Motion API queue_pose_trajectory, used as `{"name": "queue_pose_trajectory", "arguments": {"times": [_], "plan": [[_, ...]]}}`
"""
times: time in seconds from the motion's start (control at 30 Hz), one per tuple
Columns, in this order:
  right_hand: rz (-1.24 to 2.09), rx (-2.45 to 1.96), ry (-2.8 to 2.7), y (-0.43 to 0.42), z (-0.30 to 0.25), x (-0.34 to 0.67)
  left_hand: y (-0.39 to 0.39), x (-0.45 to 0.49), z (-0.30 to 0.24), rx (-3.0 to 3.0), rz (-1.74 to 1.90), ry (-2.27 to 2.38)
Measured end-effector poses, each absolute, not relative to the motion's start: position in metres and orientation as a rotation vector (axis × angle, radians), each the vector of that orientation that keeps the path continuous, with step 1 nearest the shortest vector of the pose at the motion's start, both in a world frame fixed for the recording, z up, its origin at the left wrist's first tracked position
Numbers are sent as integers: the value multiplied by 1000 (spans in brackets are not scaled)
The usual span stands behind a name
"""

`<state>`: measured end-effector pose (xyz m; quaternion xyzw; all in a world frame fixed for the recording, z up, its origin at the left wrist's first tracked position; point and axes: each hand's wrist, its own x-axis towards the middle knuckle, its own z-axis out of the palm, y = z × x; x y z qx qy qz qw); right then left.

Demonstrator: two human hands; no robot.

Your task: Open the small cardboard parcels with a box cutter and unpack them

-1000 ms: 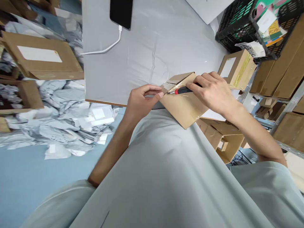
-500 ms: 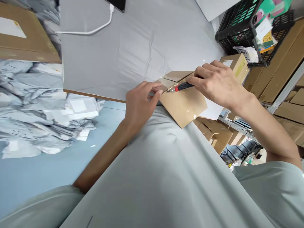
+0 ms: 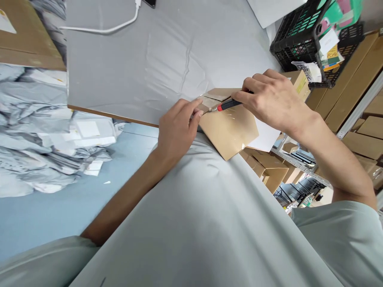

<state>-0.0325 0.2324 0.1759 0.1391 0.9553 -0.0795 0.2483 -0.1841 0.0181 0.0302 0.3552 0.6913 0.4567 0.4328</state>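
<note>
Cardboard box [image 3: 229, 133], corner in left grip [image 3: 179, 127]

From where I stand it's a parcel room or stockroom: left of the grey surface [image 3: 119, 71], labelled mailing bags [image 3: 38, 123] lie heaped on blue floor [image 3: 74, 199]; right of the surface are metal shelving [image 3: 362, 104], cardboard boxes [image 3: 366, 142] and a filled black crate [image 3: 295, 44].

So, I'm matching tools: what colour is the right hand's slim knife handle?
Slim knife handle: black, red towards the blade; best in head view.
</note>
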Motion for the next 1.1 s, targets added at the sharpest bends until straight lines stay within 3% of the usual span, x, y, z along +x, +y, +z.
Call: {"name": "queue_pose_trajectory", "arguments": {"times": [0.37,0.67,0.87,1.1], "plan": [[-454,489,2733,252,145,-24,17,-178,30,828,1166,1685],[30,211,2566,230,179,-41,17,-164,19,733,1196,1692],[-243,407,2683,257,171,-25,17,-162,23,723,1232,1701],[89,410,2640,288,171,15,16,-159,23,779,1235,1690]]}}
